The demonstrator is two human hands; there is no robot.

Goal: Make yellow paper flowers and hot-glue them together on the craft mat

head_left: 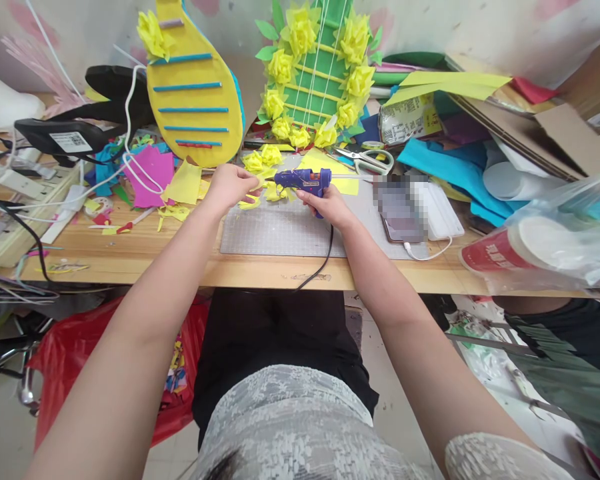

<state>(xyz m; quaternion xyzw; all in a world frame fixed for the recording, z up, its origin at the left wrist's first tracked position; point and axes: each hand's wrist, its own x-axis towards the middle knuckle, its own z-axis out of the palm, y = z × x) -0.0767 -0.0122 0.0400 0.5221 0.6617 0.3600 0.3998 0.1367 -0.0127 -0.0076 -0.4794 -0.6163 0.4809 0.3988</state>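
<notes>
My right hand [331, 205] is wrapped round the handle of a purple glue gun [303, 180], whose nozzle points left over a grey cutting mat [275, 230]. My left hand [230, 187] is closed in a pinch on a small yellow paper flower piece [258, 181] right at the nozzle tip. More yellow paper scraps [275, 194] lie under the gun. The gun's black cord [325, 257] drops over the table's front edge.
Two finished yellow flowers [263, 157] and scissors [367, 160] lie behind the mat. A green craft with yellow flowers [320, 73] and a yellow foam shape [195, 100] stand at the back. A phone [400, 213], coloured paper, a bagged cup [525, 250] crowd the right; power strip [10, 220] at left.
</notes>
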